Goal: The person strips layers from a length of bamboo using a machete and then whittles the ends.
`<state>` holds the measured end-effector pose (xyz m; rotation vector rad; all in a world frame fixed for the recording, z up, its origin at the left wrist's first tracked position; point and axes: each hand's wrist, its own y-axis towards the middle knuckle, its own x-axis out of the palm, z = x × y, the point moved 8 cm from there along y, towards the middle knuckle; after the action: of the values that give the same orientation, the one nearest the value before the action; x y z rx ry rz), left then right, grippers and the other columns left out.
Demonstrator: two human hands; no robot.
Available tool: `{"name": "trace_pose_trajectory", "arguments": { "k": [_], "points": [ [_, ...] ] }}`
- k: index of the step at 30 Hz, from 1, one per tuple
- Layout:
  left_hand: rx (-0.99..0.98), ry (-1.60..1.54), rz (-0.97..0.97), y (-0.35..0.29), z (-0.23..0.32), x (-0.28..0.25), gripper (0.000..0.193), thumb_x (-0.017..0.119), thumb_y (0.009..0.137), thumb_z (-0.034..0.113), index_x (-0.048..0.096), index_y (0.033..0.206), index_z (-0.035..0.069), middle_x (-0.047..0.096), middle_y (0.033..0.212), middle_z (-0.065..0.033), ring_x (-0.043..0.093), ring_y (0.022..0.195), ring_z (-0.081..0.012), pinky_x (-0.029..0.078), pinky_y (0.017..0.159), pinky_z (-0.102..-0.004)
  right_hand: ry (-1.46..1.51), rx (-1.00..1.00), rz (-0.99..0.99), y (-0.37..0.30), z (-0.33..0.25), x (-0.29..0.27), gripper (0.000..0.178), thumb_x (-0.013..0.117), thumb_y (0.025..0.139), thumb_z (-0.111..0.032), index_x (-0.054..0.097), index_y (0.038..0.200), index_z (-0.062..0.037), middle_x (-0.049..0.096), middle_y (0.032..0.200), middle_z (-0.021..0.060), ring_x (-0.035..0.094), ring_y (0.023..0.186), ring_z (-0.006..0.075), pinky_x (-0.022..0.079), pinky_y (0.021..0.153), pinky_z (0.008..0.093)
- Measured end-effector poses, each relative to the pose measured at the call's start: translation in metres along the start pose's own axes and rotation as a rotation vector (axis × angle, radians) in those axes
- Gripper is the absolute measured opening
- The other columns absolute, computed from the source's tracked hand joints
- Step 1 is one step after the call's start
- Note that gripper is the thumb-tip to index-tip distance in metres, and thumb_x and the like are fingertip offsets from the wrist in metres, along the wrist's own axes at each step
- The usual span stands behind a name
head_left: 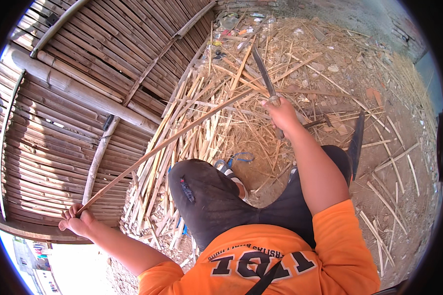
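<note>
My left hand (pixel 77 222), stretched far out to the left, is closed round the near end of a long brown bamboo strip (pixel 157 147). The strip slants up and to the right across the view, its far end close to the machete. My right hand (pixel 282 116) grips the wooden handle of a machete (pixel 265 71), whose dark blade points away from me and slightly left. Whether the blade touches the strip cannot be told. Under and around both lie many pale split bamboo strips (pixel 192 113).
A bamboo slat wall (pixel 69 88) fills the left side. Beside my right knee stands a long dark blade (pixel 358 140), perhaps a saw. Loose slivers (pixel 389 206) litter the dirt at right. A blue cord (pixel 242 157) lies near my foot, and a grey wall (pixel 354 14) rises behind.
</note>
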<state>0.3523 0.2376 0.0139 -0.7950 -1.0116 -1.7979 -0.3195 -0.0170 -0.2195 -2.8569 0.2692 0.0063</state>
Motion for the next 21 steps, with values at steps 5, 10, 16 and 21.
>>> {"name": "trace_pose_trajectory", "arguments": {
  "k": [5,10,16,21],
  "points": [
    [-0.071,-0.106,-0.113,-0.026,-0.010,0.040,0.057,0.047,0.095,0.065,0.045,0.082,0.010,0.034,0.063,0.0048,0.035,0.051,-0.0109,0.035,0.049,-0.0232,0.161,-0.046,-0.160,-0.010,-0.006,0.017,0.047,0.074,0.092,-0.039,0.053,0.118,-0.0064,0.059,0.091,0.0023,0.048,0.057,0.0094,0.042,0.049,0.0272],
    [-0.109,-0.226,-0.198,-0.037,-0.013,0.057,0.059,0.044,0.098,0.064,0.049,0.087,0.006,0.039,0.061,0.0040,0.038,0.050,-0.0111,0.036,0.049,-0.0241,0.374,-0.020,-0.150,-0.013,-0.009,0.024,0.050,0.074,0.091,-0.044,0.052,0.119,-0.0081,0.060,0.098,0.0041,0.048,0.059,0.0094,0.044,0.051,0.0271],
    [-0.189,-0.402,-0.421,-0.055,-0.022,0.077,0.060,0.041,0.101,0.059,0.047,0.103,-0.001,0.044,0.070,-0.0013,0.040,0.052,-0.0129,0.036,0.051,-0.0267,0.650,-0.042,-0.031,-0.015,-0.015,0.007,0.041,0.077,0.090,-0.035,0.051,0.110,-0.0105,0.060,0.097,0.0037,0.048,0.059,0.0105,0.045,0.051,0.0273],
    [-0.233,-0.516,-0.498,-0.074,-0.033,0.091,0.055,0.044,0.098,0.050,0.044,0.111,-0.003,0.045,0.079,-0.0066,0.043,0.059,-0.0168,0.037,0.054,-0.0294,0.822,-0.088,0.061,-0.015,-0.014,-0.012,0.039,0.079,0.087,-0.019,0.047,0.106,-0.0093,0.058,0.089,0.0043,0.050,0.054,0.0124,0.045,0.047,0.0296]
  ]
}}
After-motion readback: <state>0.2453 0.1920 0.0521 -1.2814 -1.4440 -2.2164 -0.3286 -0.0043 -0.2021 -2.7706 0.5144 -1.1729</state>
